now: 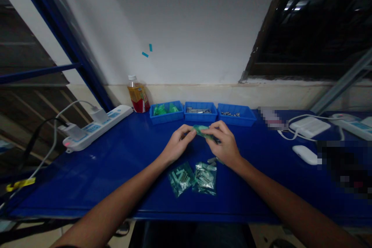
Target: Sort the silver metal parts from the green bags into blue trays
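Observation:
Between my two hands, above the middle of the blue table, is a small green plastic bag. My left hand pinches its left side between thumb and fingers. On the other side my right hand grips the bag with its fingertips. What the bag contains cannot be made out. Partly hidden under my right hand, small metal parts lie on the table. Nearer to me are two filled green bags, a left one and a right one, both with metal pieces showing through.
Along the wall stand three blue bins: one with green bags, one with long metal pieces, one with small metal parts. A drink bottle and a power strip are at left. A white case and cables lie right.

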Motion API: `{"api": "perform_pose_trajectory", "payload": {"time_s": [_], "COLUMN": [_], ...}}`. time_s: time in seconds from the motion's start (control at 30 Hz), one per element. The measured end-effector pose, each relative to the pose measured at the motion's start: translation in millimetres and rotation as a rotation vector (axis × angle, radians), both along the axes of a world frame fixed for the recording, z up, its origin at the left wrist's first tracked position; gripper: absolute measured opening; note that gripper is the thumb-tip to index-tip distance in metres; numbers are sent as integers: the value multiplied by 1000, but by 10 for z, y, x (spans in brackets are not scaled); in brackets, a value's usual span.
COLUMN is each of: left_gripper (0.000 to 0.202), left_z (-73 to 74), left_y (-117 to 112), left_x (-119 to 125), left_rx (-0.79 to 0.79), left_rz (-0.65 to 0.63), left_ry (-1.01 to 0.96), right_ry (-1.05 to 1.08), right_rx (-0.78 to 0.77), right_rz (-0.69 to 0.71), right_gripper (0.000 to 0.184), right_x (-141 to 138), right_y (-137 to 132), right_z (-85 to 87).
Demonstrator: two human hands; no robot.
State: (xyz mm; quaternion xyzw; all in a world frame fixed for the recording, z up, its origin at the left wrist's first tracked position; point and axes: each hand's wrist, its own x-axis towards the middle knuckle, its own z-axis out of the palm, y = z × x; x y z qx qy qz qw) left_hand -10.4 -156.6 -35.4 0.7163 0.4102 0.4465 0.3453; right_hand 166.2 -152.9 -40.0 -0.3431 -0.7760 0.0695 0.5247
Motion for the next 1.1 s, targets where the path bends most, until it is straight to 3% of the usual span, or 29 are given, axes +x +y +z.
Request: {"api": "perform_pose_trajectory", "payload": {"time_s": [0.1,0.17,0.3,0.37,0.43,0.6,0.73,0.83,0.9,1.0,1.07,1.1], "left_gripper": [33,27,17,12,9,8,10,7,7,14,23,30], "left_z": [-58,-64,97,219,317,400,373,369,408,540,644,691], "left_y": [59,136,436,649,875,1265,1188,1000,911,889,919,934], "left_x": [-1,-43,-180,-196,-138,240,547,622,537,158,-225,-429], "left_rx": [-164,-129,272,416,461,354,302,341,381,443,461,420], "left_rz": [40,112,404,459,383,164,-39,-109,-94,140,597,751], "left_ry": [-162,-195,-48,89,170,151,156,204,234,242,286,341], "right_ry": [-156,-226,-240,-239,-245,-229,-11,44,8,-88,-146,-163], "right_rx": [123,135,97,84,73,71,17,-63,-92,-58,-23,-14], "right_rz": [38,14,-95,-122,-142,-164,-317,-349,-298,-212,-171,-157], "right_gripper": [30,35,32,28,24,25,44,25,14,13,15,15], "right_x": [-26,-36,2,27,42,152,406,549,564,501,448,427], "right_y": [-19,-8,65,102,127,221,415,528,545,491,432,405], "right_z": [-31,-46,-72,-93,-109,-48,19,13,-2,-5,7,14]}}
